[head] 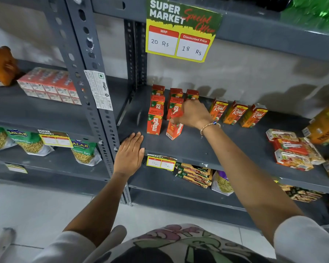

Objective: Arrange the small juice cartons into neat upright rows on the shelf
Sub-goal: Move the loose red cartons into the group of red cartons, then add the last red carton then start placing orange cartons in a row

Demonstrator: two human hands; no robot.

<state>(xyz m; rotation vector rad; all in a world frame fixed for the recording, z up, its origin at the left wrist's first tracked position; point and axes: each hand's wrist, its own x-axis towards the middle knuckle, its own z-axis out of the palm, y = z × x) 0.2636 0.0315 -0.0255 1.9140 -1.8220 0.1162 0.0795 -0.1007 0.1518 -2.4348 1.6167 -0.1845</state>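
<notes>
Red Maaza juice cartons stand in rows on the grey shelf (207, 147). The left row, fronted by a carton (154, 121), runs three deep. My right hand (193, 114) grips the top of the front carton (174, 131) of the second row, which is tilted. Behind my right hand a carton (192, 94) stands at the back of a third row. Three orange Real cartons (235, 112) stand upright to the right. Several small cartons (291, 149) lie flat in a pile at the far right. My left hand (130, 150) rests flat on the shelf's front edge, fingers together.
A grey perforated upright (95, 88) splits the shelving left of my left hand. A price sign (180, 29) hangs from the shelf above. Larger yellow juice cartons (325, 124) sit far right. Snack bags (84, 150) and a wrapped carton pack (49, 86) fill the left bay.
</notes>
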